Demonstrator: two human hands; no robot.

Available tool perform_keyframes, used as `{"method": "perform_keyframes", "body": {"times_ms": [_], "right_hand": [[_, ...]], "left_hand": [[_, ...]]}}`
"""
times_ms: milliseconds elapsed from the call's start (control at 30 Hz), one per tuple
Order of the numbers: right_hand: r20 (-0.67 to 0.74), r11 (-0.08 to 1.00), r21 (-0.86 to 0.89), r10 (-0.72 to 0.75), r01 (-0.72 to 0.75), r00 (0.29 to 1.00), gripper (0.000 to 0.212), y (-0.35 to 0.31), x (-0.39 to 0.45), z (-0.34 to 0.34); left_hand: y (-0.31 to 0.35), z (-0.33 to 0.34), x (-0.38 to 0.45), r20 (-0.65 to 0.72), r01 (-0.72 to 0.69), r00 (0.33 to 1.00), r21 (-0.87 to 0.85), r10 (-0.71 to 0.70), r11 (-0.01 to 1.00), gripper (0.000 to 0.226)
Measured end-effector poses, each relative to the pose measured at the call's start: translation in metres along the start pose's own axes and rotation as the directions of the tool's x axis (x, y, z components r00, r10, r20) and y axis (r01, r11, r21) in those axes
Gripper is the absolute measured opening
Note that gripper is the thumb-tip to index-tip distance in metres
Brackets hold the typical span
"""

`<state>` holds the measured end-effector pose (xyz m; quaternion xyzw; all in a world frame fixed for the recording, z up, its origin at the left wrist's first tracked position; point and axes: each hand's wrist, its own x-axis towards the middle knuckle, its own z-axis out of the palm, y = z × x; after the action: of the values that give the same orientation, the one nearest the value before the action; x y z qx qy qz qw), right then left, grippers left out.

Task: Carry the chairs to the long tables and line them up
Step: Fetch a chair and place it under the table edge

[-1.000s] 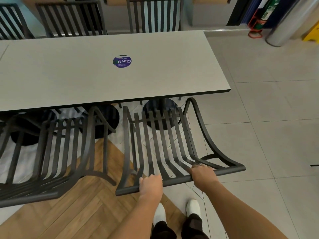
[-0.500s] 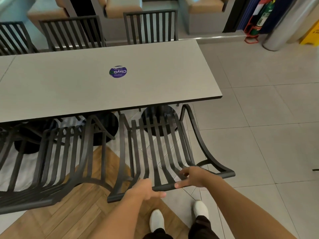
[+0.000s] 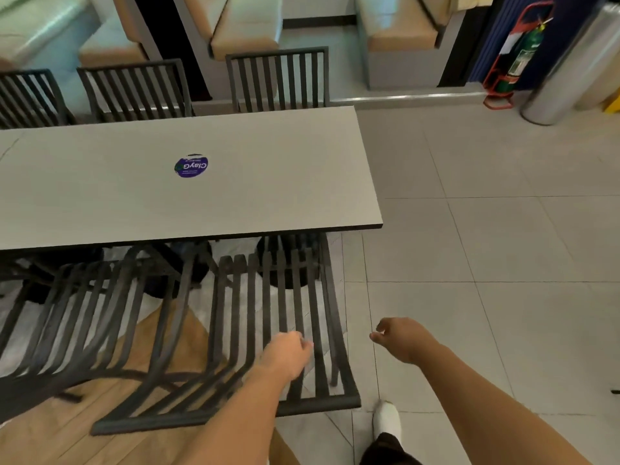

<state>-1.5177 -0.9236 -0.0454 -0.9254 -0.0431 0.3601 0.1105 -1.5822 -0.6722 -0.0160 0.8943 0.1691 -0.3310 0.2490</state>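
Note:
A long grey table [image 3: 235, 196] with a round purple sticker runs across the view. At its near right end stands a black slatted chair [image 3: 318, 405], seat tucked under the table edge, back rail towards me. Another black slatted chair [image 3: 84, 313] sits right beside it on the left. My left hand [image 3: 288, 357] hovers over the right chair's back slats, fingers curled in, holding nothing. My right hand [image 3: 399, 340] hangs over the tiles just right of that chair, loosely curled and empty. Three more black chairs [image 3: 278, 78] line the table's far side.
Light floor tiles [image 3: 486, 246] spread to the right of the table. A green fire extinguisher in a red stand [image 3: 523, 52] and a steel column [image 3: 570, 68] stand at the back right. Padded booth seats [image 3: 245, 31] lie behind the far chairs. My white shoe [image 3: 385, 421] is below.
Both hands gripped the right chair's back rail a second ago and have let go. The chair now stands squarer and further under the table. My view has risen.

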Motion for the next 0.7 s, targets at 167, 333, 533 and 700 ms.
{"method": "perform_keyframes", "body": {"times_ms": [167,333,533,700], "right_hand": [[0.033,0.999,-0.027,0.027,-0.027,0.999,0.050,0.089,0.011,-0.061],[-0.022,0.998,-0.004,0.065,-0.065,0.998,0.049,0.154,0.031,-0.123],[-0.048,0.998,0.014,0.067,-0.066,0.997,0.046,0.187,0.064,-0.180],[-0.035,0.999,-0.027,0.038,-0.039,0.999,0.044,0.196,0.113,-0.227]], "left_hand": [[0.099,0.025,0.021,0.030,-0.075,0.997,-0.055,0.076,0.996,0.025],[0.180,0.030,0.053,0.016,-0.139,0.990,-0.052,0.140,0.989,0.023],[0.249,0.006,0.092,-0.045,-0.190,0.981,0.004,0.190,0.982,0.023],[0.302,-0.027,0.145,-0.057,-0.199,0.978,0.049,0.201,0.979,0.030]]}}
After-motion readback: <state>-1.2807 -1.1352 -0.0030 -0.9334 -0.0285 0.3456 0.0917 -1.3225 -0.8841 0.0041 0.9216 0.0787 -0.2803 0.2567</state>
